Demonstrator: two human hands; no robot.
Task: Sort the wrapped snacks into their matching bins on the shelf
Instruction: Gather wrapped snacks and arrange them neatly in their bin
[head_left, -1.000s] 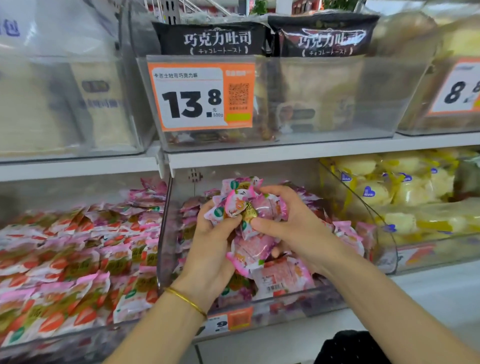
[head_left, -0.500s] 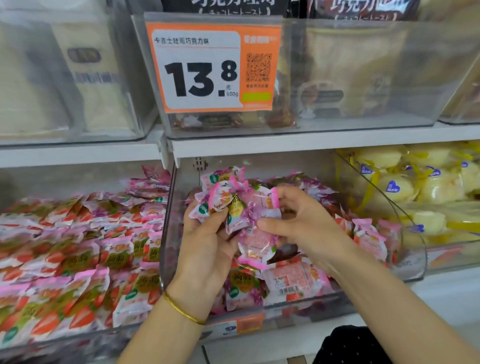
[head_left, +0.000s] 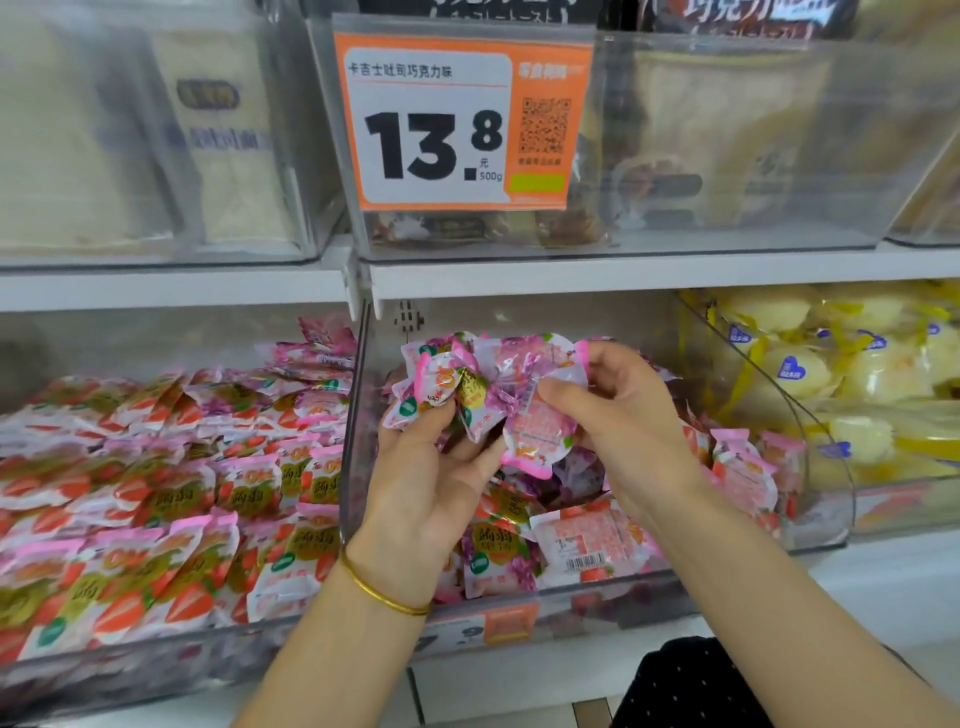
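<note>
My left hand (head_left: 431, 467) grips a bunch of pink wrapped snacks (head_left: 447, 382) above the middle clear bin (head_left: 613, 605) on the lower shelf. My right hand (head_left: 618, 415) pinches one pink snack packet (head_left: 537, 434) from that bunch, thumb on its front. The middle bin holds a mix of pink and purple packets. The left bin (head_left: 156, 654) is full of pink strawberry-print packets. The right bin (head_left: 831, 467) holds yellow wrapped cakes.
The upper shelf carries clear bins with pale boxed goods and an orange price tag (head_left: 462, 122) reading 13.8. A white shelf edge (head_left: 623, 270) runs just above my hands. A gold bangle (head_left: 382, 592) circles my left wrist. A dark dotted fabric (head_left: 691, 686) shows at bottom right.
The view has moved closer to the shelf. My hands stay together over the middle bin, and my right hand has shifted its pinch on one pink packet in the bunch.
</note>
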